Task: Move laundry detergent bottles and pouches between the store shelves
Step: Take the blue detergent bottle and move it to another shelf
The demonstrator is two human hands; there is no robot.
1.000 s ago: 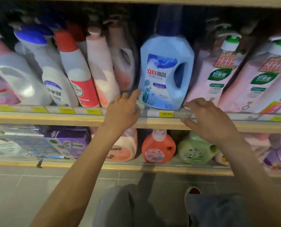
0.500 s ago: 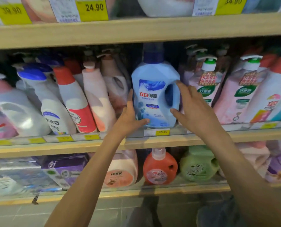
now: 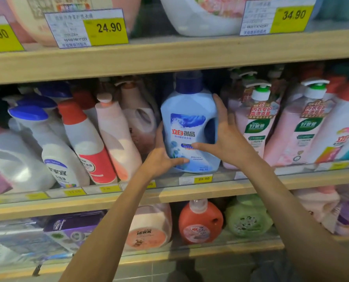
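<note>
Packed tight, the middle shelf [image 3: 169, 195] is carrying one blue detergent bottle [image 3: 190, 123]. Two hands, left hand [image 3: 161, 159] and right hand [image 3: 226, 139], are clasping it, fingers [image 3: 218, 106] spread along its sides. Two pink pump bottles [image 3: 255, 127] just right of the fingers could be toppling if it is swinging out crooked.

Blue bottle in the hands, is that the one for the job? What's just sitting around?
In the job:
- blue bottle, gripped on both sides
- left hand
- right hand
- middle shelf

Just sitting there:
- red-capped bottle
- orange jug, lower shelf
- green jug beside it
- 24.90 price tag
</note>
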